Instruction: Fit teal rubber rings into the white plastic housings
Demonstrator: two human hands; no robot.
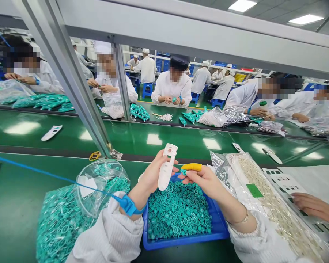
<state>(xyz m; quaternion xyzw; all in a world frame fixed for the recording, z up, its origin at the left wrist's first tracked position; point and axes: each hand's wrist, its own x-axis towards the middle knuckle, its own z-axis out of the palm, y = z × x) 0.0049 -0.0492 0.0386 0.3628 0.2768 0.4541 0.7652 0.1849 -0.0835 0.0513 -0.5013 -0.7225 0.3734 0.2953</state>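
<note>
Well, one white casing (166, 174) sits tilted in the left hand (152, 171), gripped between thumb and fingers, its top end jutting above them; the right hand (204, 179) pinches one small teal piece (183, 172) at its fingertips, just beside the casing, above one blue tray (186, 240) of teal rings (178, 215) too many to count; three more casings (51, 133) lie on the green belt (126, 137)

long white shell (165, 176) with holes, tipped up, in left hand (152, 171) | tiny green piece (183, 172), pinched in right hand (204, 179)
</note>
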